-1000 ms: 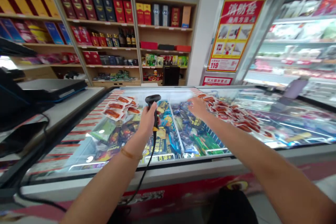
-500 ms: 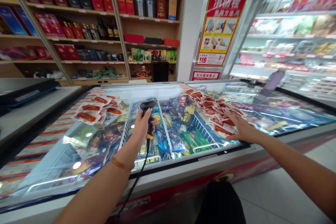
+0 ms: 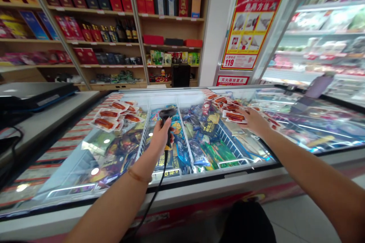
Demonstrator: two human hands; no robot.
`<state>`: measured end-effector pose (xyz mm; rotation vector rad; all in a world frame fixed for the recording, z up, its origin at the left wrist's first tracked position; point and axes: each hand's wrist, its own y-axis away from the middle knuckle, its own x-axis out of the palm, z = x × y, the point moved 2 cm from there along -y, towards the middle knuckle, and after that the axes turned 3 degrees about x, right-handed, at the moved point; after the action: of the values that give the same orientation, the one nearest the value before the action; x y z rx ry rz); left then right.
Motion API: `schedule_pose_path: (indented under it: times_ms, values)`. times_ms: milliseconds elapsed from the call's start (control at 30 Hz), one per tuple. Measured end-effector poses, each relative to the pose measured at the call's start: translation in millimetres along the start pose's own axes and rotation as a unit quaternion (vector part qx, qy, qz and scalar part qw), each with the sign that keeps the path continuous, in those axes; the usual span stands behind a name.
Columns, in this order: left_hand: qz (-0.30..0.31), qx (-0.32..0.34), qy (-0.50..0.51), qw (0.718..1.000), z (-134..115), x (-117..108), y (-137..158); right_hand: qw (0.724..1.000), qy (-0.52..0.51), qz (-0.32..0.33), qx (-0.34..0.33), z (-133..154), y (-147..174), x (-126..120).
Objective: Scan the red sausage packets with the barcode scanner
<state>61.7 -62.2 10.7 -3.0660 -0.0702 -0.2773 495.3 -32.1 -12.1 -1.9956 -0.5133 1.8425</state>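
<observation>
In my left hand is a black handheld barcode scanner, fingers wrapped round its grip and a cord trailing down toward me. My right hand reaches over a heap of sealed sausage packets, fingers stretched out against them. One sausage packet lies right at its fingertips; the contact beneath the fingers is partly hidden. A smaller group of sausage packets rests on the glass to the left. All lie on top of a chest freezer.
Under the glass, wire baskets hold bagged frozen goods. A purple bottle stands at the far right of the freezer. To the left is a counter with a flat dark device. Shelves of boxed goods line the back wall.
My right hand has moved away from me, and the near packets have shifted back with it, baring glass at the front. My left hand keeps hold of the scanner. The view has turned slightly left.
</observation>
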Motion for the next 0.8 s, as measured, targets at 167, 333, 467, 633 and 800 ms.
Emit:
schedule_pose_path:
  times_ms: [167, 333, 467, 633, 800]
  values:
    - [0.007, 0.006, -0.014, 1.000, 4.1, -2.6, -1.1, 0.993, 0.093, -0.054, -0.047, 37.4, -8.9, -4.7]
    - [0.009, 0.006, -0.014, 1.000, 4.4, -3.7, -2.4, 0.985, 0.112, -0.039, -0.127, 62.9, -8.1, -5.3]
    - [0.014, -0.006, -0.009, 1.000, 3.0, -0.7, -0.6, 0.985, 0.119, 0.001, -0.128, 74.6, -11.6, -2.8]
    - [0.014, -0.007, -0.010, 1.000, 1.6, 1.0, 1.5, 0.986, 0.110, 0.007, -0.123, 87.9, -16.7, 3.5]
    - [0.012, -0.007, 0.001, 1.000, 2.5, 0.6, 0.1, 0.990, 0.099, 0.034, -0.095, 97.3, -21.7, 2.5]
